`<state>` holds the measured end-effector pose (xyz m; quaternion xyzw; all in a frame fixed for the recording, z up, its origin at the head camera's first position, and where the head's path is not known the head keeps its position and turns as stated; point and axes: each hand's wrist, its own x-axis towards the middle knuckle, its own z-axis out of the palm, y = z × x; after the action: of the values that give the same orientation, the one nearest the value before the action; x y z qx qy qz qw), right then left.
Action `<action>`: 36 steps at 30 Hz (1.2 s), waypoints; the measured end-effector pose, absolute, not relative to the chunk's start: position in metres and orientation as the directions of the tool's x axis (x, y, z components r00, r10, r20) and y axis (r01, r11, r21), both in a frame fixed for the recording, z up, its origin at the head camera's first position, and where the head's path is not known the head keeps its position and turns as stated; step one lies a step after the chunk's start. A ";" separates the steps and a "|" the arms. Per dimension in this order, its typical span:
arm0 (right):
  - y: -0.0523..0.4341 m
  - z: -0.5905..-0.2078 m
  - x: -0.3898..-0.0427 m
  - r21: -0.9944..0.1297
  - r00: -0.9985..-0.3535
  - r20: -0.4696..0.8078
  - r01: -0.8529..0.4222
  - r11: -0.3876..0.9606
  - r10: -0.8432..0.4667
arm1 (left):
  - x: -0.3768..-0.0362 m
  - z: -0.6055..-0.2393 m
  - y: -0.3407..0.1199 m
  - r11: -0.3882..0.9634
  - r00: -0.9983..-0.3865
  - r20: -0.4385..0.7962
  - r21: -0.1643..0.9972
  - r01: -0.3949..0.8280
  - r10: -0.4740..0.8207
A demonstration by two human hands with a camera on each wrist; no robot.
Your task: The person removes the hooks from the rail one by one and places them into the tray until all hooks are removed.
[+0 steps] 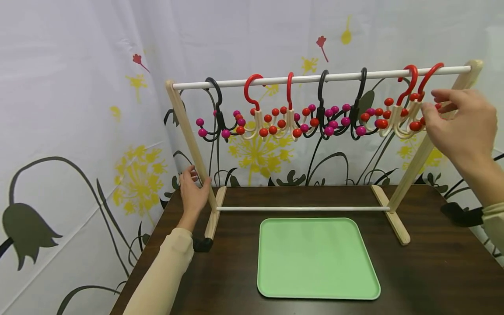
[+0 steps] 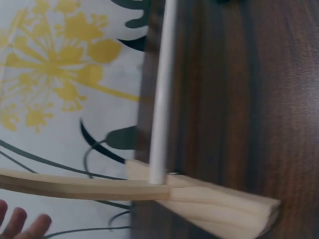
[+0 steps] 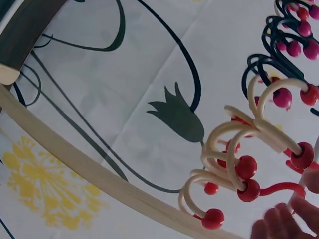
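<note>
1. My right hand [image 1: 460,127] covers the lower part of the last red hanger [image 1: 427,81]; whether my fingers pinch it cannot be told.
2. In the right wrist view only my fingertips [image 3: 279,226] show, cut off at the bottom edge.
3. In the left wrist view my left hand [image 2: 20,224] is cut off at the corner, and the wooden rack [image 2: 209,199] is blurred.
</note>
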<state>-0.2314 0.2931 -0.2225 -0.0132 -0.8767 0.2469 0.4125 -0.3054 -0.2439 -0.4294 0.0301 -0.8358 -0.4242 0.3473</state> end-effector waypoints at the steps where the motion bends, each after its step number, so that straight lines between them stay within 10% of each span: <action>1: 0.295 -0.218 -0.234 -0.464 -0.705 0.669 -0.146 0.874 0.237 | -0.306 -0.432 -0.244 0.632 -0.760 0.545 0.738 0.236 -0.353; 13: 0.325 -0.203 -0.269 -0.572 -0.961 0.244 -0.034 0.820 0.130 | -0.310 -0.452 -0.237 0.632 -0.715 0.553 0.748 0.201 -0.428; 24: 0.315 -0.199 -0.278 -0.596 -0.944 0.270 -0.007 0.803 0.192 | -0.311 -0.452 -0.232 0.679 -0.647 0.585 0.721 0.139 -0.489; 36: 0.302 -0.187 -0.269 -0.371 -0.877 0.437 0.025 0.928 0.198 | -0.315 -0.453 -0.231 0.695 -0.641 0.586 0.711 0.112 -0.496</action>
<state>-0.2687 0.3021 -0.1871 -0.0587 -0.9520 0.1802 0.2405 -0.3151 -0.2309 -0.4530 0.1165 -0.8254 -0.3730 0.4074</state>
